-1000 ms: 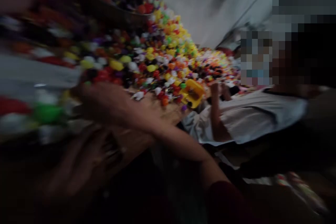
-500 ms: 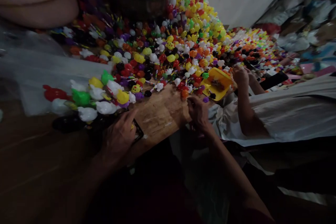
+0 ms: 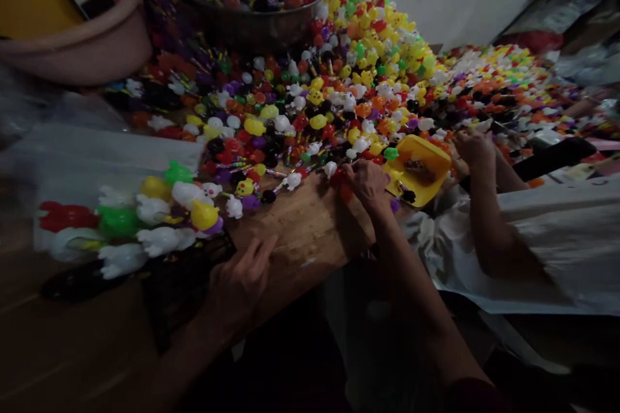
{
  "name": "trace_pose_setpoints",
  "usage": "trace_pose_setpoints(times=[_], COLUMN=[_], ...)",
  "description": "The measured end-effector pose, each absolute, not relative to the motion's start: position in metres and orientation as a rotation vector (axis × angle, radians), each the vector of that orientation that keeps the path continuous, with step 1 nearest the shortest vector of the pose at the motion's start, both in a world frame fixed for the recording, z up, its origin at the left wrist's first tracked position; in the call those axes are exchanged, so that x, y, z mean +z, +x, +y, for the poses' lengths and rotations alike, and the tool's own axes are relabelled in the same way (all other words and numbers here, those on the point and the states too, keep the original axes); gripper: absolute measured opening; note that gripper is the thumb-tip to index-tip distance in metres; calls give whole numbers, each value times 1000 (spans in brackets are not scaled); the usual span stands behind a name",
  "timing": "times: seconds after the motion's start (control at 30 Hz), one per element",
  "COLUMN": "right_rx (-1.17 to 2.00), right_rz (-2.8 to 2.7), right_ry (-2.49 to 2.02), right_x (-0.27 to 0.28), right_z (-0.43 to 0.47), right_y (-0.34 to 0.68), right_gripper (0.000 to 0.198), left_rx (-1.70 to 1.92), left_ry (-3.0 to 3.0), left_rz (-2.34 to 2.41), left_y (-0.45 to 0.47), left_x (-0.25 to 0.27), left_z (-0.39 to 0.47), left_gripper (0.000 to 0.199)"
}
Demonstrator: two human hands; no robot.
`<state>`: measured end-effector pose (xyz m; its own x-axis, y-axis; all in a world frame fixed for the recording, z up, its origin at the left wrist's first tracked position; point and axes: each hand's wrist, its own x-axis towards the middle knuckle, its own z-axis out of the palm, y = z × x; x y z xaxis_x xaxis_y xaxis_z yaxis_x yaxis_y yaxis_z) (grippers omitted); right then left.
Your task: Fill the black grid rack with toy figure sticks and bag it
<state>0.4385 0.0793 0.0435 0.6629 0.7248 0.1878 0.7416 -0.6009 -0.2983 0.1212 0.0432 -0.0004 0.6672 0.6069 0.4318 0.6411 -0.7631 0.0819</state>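
Passage over tabletop (image 3: 305, 232), toy heap (image 3: 318, 121) blocking beyond

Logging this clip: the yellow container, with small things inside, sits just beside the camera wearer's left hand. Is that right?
Wrong hand: the head view shows the yellow container, with small things inside, just beside the wearer's right hand.

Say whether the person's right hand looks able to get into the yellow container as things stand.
Probably yes: the right hand is close beside the yellow container, which shows no lid; the co-worker's hand is beyond it.
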Motion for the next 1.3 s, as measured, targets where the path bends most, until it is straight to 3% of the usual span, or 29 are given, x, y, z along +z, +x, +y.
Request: trace_pose_setpoints(times=[0.17,0.27,0.47,0.57,0.67,0.77,1.0,1.07,1.17,1.3], right_rx=[100,381,933,1063,996,721,113,118,368,644], right_rz=[-1084,-1039,-772,-789,-984,-1356,-2128,-2137,-1973,-1747], right_ry=[-2393,-2017,-1359,-1301,-1411,-1532,-1567,-1537,-1475,-1476], right_x=[50,52,35,27,25,25,15,14,15,9], right_z=[77,53,12,0,-14,-25,-13,-9,-8,-8], right_y=[430,412,367,350,335,323,301,293,277,254], right_gripper=[21,28,40,41,30,25,23,22,22,19], left_rx=[-882,-1082,-1622,-1895,-1809,-1682,-1524,-1510,-1530,-1309], left_ry=[-2973,-3183,-3859,-3690,-3516,-3448,-3392,-3311,-3092,-2701], left_rz=[-992,-1228,-1885,-2069,-1979,-1785,-1729,-1790,-1830,-1697], left_y=[138,153,174,165,144,121,94,85,59,6], left_x=[-2,0,9,16,23,29,30,29,26,17], left_z=[45,53,54,50,46,44,42,40,31,15], left_gripper=[30,30,72,60,42,35,46,53,57,31])
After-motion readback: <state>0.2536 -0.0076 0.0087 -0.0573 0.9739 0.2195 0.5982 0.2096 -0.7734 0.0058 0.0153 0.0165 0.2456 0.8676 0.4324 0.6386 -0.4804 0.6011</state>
